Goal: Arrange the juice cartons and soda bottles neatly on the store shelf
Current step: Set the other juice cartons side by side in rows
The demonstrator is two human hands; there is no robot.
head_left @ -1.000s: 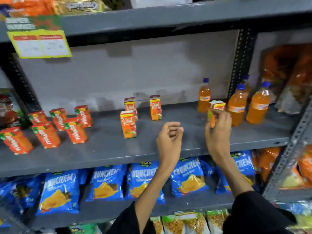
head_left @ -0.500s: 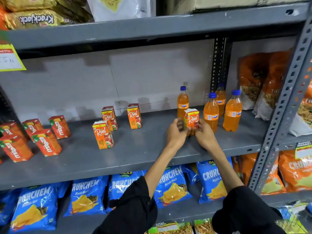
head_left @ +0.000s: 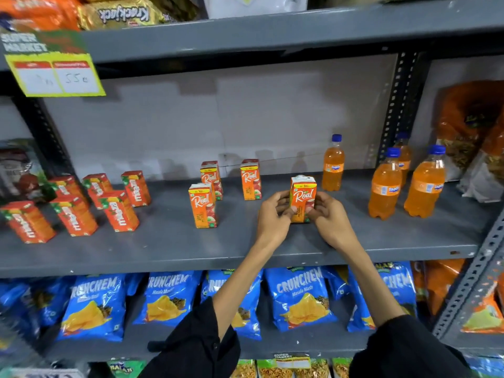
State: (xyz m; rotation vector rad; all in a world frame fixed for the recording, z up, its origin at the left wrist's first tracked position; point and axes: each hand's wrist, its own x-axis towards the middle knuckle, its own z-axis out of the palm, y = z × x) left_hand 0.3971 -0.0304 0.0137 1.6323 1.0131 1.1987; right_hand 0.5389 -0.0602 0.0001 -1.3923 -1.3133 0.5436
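Note:
An orange Real juice carton (head_left: pixel 302 195) stands upright on the grey middle shelf (head_left: pixel 169 241), held from both sides. My left hand (head_left: pixel 272 219) grips its left side and my right hand (head_left: pixel 327 222) grips its right side. Three more Real cartons (head_left: pixel 203 205) (head_left: pixel 211 179) (head_left: pixel 250 179) stand to the left of it. Several red-orange cartons (head_left: pixel 73 214) stand tilted at the shelf's left end. One orange soda bottle (head_left: pixel 333 162) stands just behind the held carton; three others (head_left: pixel 385 184) (head_left: pixel 425 182) (head_left: pixel 403 156) stand at the right.
A perforated upright post (head_left: pixel 395 105) rises behind the bottles and another (head_left: pixel 474 282) stands at the front right. Blue Crunchem snack bags (head_left: pixel 298 298) fill the shelf below. A yellow price tag (head_left: pixel 54 75) hangs from the upper shelf. Orange snack bags (head_left: pixel 469 132) fill the right bay.
My right hand brought the carton down from in front of the bottles to the shelf. My left hand joined it, and both now hold the carton, left of where it was.

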